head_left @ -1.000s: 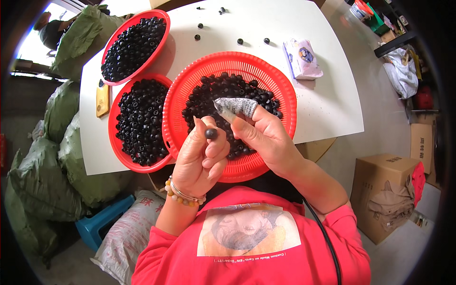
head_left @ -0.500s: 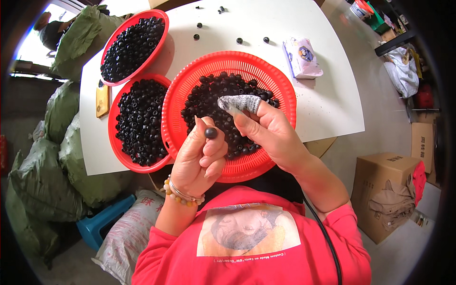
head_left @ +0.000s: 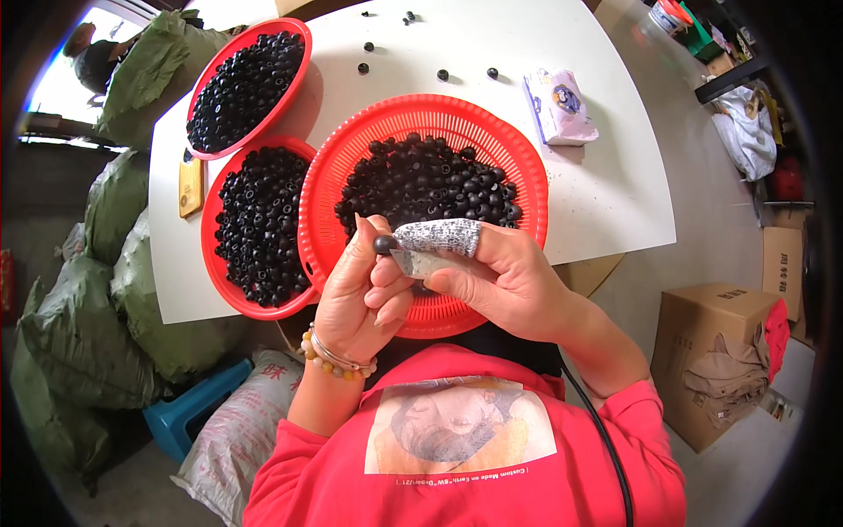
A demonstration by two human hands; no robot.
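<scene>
My left hand (head_left: 351, 290), with a beaded bracelet and a bangle at its wrist, pinches one small black ball-shaped piece (head_left: 384, 245). My right hand (head_left: 518, 281) wears a grey knitted finger cover (head_left: 439, 234) and grips a thin, flat, greyish blade (head_left: 428, 263) between finger and thumb. The blade's tip meets the ball or lies right beside it; exact contact is too small to tell. Both hands are over the near side of a red slotted basket (head_left: 421, 110), which holds many round black pieces (head_left: 421, 180), some showing a hole.
Two red basins, one nearer (head_left: 211, 237) and one farther (head_left: 303, 75), hold black pieces on the left of the white table (head_left: 632, 193). Loose pieces and a tissue pack (head_left: 566, 114) lie behind. Green sacks (head_left: 79, 334), a blue stool (head_left: 171, 426) and a cardboard box (head_left: 694, 351) surround the table.
My right hand has come down and toward me, bringing the blade to the ball in my left hand. The left hand has shifted only slightly and still pinches the ball.
</scene>
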